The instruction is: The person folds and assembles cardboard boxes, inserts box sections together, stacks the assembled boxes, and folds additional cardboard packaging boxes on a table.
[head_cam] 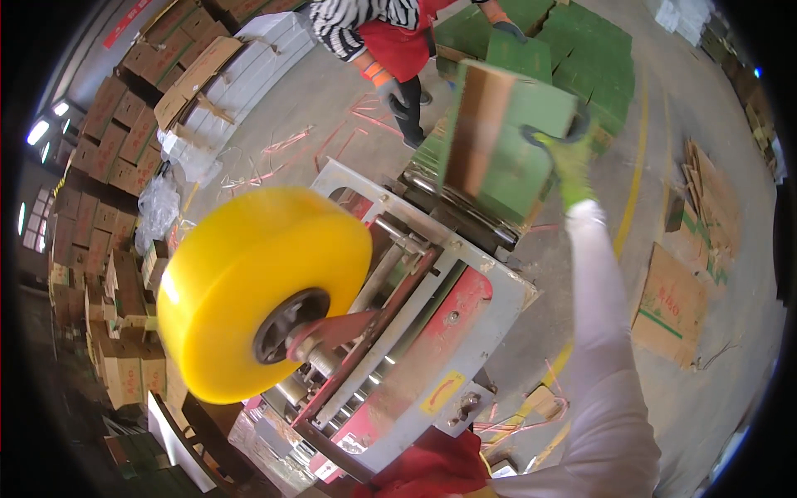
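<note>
My right hand (568, 155), in a yellow-green glove with grey fingers, grips a green cardboard box (523, 118) at its right edge. The thumb lies across the green face; the other fingers go behind the edge. Slightly blurred, the box stands tilted at the roller end (461, 208) of a carton sealing machine (504, 299), and a brown panel shows on its left. A large roll of yellow packing tape (249, 267) is mounted on the machine, between me and its frame. My left hand is out of view.
Across the machine stands a co-worker in a red apron (392, 50), one gloved hand (507, 26) on stacked green boxes (591, 68). Brown cartons (112, 124) are piled at left. Loose pink straps (286, 146) and flattened cardboard (672, 305) lie on the floor.
</note>
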`<control>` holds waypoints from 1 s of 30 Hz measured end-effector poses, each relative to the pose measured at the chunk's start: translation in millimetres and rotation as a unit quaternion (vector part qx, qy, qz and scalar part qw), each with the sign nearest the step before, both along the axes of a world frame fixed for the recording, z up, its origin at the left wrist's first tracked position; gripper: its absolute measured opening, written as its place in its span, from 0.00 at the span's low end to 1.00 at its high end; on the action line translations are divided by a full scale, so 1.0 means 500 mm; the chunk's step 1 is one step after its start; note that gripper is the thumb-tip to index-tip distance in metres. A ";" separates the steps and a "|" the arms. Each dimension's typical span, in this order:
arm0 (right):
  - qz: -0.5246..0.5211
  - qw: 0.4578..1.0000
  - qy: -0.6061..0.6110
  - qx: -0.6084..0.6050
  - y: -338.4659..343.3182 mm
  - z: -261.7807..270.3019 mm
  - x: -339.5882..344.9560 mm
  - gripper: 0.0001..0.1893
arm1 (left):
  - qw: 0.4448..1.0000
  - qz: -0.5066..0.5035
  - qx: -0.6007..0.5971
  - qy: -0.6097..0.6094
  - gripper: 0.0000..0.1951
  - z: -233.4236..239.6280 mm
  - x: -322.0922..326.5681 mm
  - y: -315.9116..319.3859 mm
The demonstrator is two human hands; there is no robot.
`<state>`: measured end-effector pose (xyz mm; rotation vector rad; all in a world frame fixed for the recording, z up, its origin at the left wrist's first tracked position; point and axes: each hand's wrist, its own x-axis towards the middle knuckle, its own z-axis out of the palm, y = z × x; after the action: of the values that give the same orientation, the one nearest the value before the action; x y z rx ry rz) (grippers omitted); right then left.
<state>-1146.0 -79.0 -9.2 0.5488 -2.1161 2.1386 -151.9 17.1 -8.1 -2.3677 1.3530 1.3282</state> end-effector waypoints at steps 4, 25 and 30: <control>-0.070 0.951 0.279 0.113 0.247 0.232 0.109 0.51 | 0.975 -0.139 -0.161 -0.070 0.14 -0.096 -0.005 -0.018; 0.709 0.679 -0.062 0.180 0.094 0.485 1.335 0.52 | 0.753 -0.422 -0.440 0.248 0.66 0.423 -0.138 -0.224; 0.818 0.534 0.065 0.202 -0.069 0.359 1.584 0.45 | 0.825 -0.148 -0.273 0.472 0.54 0.272 0.083 -0.145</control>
<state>-353.8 -113.6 170.2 3.6430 -1.8397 1.3052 -110.4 -55.2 128.1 -1.5349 2.4998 2.3824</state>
